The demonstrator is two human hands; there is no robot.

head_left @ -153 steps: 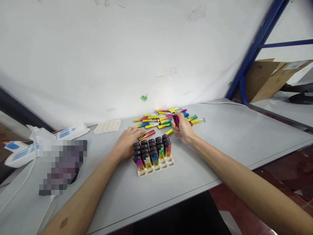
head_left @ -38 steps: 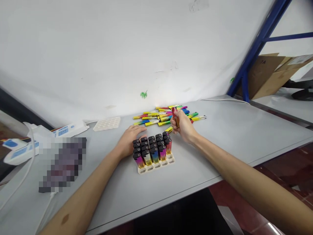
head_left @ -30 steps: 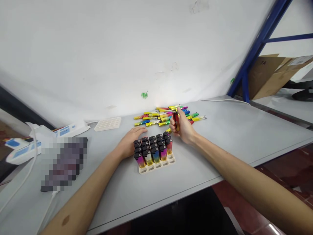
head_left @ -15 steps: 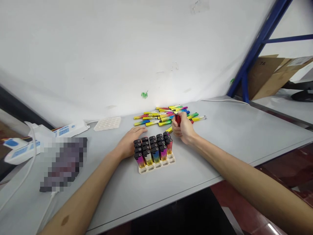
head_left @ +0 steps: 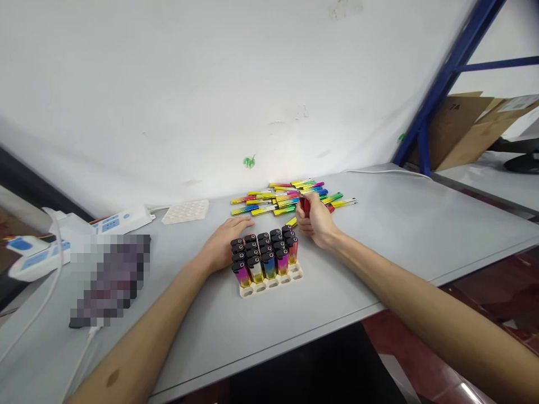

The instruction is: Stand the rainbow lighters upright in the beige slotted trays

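Grey table [head_left: 236,331] below, right hand [head_left: 315,221] curled round a red lighter [head_left: 304,206].

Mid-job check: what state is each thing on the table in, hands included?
Right hand: closed around the red lighter.
Red lighter: gripped, partly hidden.
Left hand: beside the rack, grip unclear.
Rack: flat, loaded with lighters.
Black-topped lighters: upright.
Loose lighters: lying in a heap.
Spare rack: flat.
Power strip: on or off unclear.
Pixelated item: state unreadable.
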